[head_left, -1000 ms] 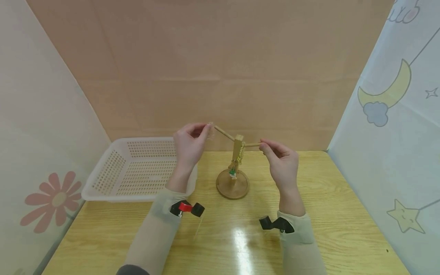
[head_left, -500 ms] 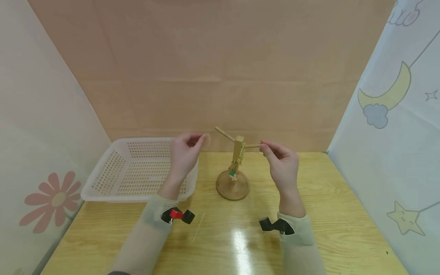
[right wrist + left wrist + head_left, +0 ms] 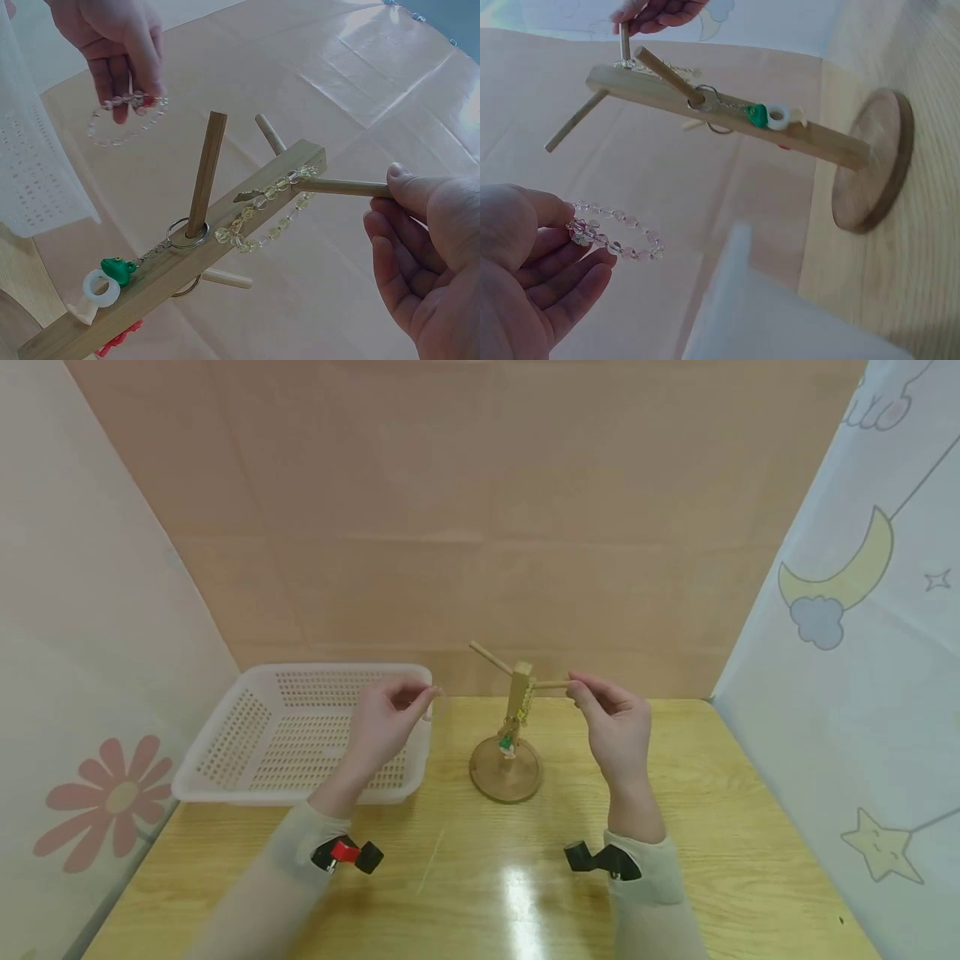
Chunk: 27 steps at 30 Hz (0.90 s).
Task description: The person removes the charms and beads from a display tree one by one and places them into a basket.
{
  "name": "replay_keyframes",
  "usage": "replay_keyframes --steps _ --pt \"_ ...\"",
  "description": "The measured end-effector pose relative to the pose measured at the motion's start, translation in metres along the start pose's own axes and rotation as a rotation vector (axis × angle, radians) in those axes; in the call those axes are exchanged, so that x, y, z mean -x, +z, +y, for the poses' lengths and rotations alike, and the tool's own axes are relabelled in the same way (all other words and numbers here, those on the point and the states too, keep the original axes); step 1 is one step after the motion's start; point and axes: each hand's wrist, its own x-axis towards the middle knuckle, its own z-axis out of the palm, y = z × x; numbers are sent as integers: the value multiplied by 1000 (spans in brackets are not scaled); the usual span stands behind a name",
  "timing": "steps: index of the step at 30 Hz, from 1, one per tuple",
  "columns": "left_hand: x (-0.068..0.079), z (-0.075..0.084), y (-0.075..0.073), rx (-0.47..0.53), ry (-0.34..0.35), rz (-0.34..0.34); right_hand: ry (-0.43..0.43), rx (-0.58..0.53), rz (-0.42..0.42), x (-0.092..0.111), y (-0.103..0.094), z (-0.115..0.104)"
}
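Note:
My left hand [image 3: 386, 718] pinches a bracelet of clear pinkish beads [image 3: 615, 246] between thumb and fingers, near the basket's right rim and apart from the stand. A wooden peg stand [image 3: 519, 693] rises upright from its round base. My right hand [image 3: 621, 722] pinches the tip of the stand's right peg [image 3: 349, 187]. On that peg, against the post, hangs a yellowish bead bracelet [image 3: 282, 183]. Lower down, a keychain with a green frog-like charm [image 3: 116, 271] and a white ring hangs by its metal ring from another peg. A red charm [image 3: 120, 337] shows partly behind the post.
A white perforated plastic basket [image 3: 225, 793] stands left of the stand, partly covered by my left hand. The wooden table [image 3: 720, 827] meets a plain backdrop behind and patterned panels at both sides. The stand's upper left peg [image 3: 491, 657] bears nothing.
My left hand has moved down and left, away from the upper left peg's tip toward the basket, with the pinkish bracelet. My right hand keeps its place on the right peg.

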Motion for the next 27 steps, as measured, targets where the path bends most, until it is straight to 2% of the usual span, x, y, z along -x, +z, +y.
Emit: replay_keyframes --steps 6,15,20,23,27 --pt "13 -14 -21 -33 -81 -51 -3 3 0 1 0 1" --pt "17 -36 -44 -105 -100 -104 -10 8 13 -2 -1 3" --pt "20 -48 -55 -194 -86 -137 -6 -5 10 -2 -1 2" --pt "22 -55 -62 -231 -91 -176 -6 -10 10 -1 -1 2" --pt "24 -64 -69 -259 -151 -254 -11 -12 12 -1 -1 3"
